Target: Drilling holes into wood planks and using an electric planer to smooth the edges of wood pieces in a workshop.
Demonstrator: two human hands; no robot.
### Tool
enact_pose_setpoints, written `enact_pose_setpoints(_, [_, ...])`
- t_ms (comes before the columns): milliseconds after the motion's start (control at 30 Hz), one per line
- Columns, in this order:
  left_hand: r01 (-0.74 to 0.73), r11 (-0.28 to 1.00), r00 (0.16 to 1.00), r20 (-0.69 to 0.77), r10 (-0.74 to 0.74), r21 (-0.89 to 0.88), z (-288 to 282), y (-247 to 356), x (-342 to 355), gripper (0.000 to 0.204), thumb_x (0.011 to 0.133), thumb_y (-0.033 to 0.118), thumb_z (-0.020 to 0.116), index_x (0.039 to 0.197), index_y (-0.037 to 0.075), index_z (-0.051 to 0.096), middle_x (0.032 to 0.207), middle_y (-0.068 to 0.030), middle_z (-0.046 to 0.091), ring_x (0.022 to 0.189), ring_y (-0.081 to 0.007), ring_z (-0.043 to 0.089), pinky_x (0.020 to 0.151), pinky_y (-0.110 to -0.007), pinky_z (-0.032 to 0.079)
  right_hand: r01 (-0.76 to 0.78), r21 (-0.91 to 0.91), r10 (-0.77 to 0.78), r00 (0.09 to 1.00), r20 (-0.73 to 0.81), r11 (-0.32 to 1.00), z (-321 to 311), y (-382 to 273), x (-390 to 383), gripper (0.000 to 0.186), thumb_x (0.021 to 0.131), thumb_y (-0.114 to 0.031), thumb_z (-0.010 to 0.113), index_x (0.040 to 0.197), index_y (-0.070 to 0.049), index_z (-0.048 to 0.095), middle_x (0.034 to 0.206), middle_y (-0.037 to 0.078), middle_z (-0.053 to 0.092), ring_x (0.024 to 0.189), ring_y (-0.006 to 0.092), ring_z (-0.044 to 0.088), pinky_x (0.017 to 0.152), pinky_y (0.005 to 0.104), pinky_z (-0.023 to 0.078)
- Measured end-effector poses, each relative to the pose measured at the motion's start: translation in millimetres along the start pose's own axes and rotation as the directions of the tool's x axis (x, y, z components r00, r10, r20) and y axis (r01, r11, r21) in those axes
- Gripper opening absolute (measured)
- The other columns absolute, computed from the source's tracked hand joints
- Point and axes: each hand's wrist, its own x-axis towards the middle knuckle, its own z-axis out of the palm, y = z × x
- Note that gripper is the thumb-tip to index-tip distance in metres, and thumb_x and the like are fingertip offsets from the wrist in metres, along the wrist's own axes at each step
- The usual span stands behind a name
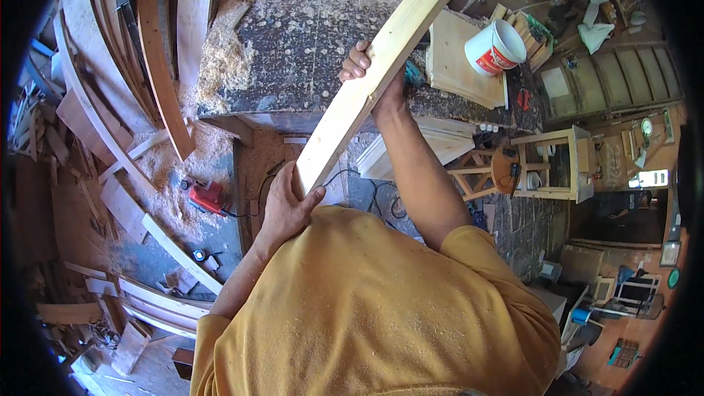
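A long pale wooden plank (396, 38) slants from my chest up over the workbench (290, 51), its far end running out of view at the top. My left hand (286, 204) is closed round its near end, the thumb toward the end face. Farther along, my right hand (357, 66) grips the plank from beneath, with fingertips curling over the left edge. Part of that hand is hidden behind the wood. Right of my right hand, a teal tool (415, 73) shows partly on the bench.
Sawdust and shavings cover the bench's left side. A white bucket (480, 59) stands on stacked pale boards (455, 48) at right. A red corded power tool (207, 196) lies on the left among shavings. Long curved timbers (158, 51) lean at far left; a wooden stool (473, 172) stands at right.
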Motion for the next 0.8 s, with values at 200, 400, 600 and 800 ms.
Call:
enact_pose_setpoints(200, [-0.138,0.988,0.99,-0.019,0.137,-0.062,23.9,-10.9,5.0,0.06,0.076,0.024,0.071,0.124,-0.001,0.046,0.115,-0.0196,0.056,0.107,-0.0341,0.054,0.092,-0.041,0.042,0.044,-0.207,-0.102,0.954,-0.283,0.977,-7.1,3.6,-11.6,0.046,0.089,-0.054,0.045,0.092,-0.009,0.055,0.065,0.002,0.051,0.058,0.0173,0.052,0.057,0.0356,0.046])
enact_pose_setpoints(400, [0.26,0.952,0.963,0.116,-0.243,-0.163,36.5,-27.4,7.2,0.029,0.08,0.02,0.066,0.096,-0.003,0.058,0.079,-0.0076,0.06,0.074,-0.0157,0.056,0.067,-0.032,0.047,-0.075,-0.434,-0.12,0.906,-0.405,0.898,-52.9,4.0,-38.4,0.03,0.09,-0.025,0.057,0.111,-0.004,0.057,0.1,0.008,0.063,0.092,0.0211,0.062,0.082,0.0377,0.049])
enact_pose_setpoints(600, [0.261,0.91,0.964,0.04,-0.262,-0.323,52.6,-27.0,9.6,0.021,0.086,0.019,0.066,0.09,-0.001,0.063,0.077,0.0018,0.058,0.068,-0.0058,0.05,0.061,-0.024,0.043,-0.192,-0.473,-0.078,0.867,-0.493,0.86,-92.9,-6.5,-59.7,0.026,0.086,-0.02,0.059,0.106,-0.003,0.06,0.093,0.007,0.064,0.08,0.0182,0.064,0.069,0.034,0.053])
enact_pose_setpoints(800, [0.334,0.915,0.941,0.029,-0.336,-0.227,40.3,-55.1,18.0,0.026,0.084,0.024,0.069,0.088,-0.001,0.063,0.076,-0.0001,0.061,0.067,-0.0068,0.053,0.06,-0.025,0.044,-0.389,-0.56,-0.13,0.727,-0.674,0.731,-170.4,-15.7,-78.0,0.019,0.085,-0.022,0.062,0.096,-0.007,0.061,0.087,0.005,0.062,0.074,0.0157,0.06,0.065,0.0325,0.052])
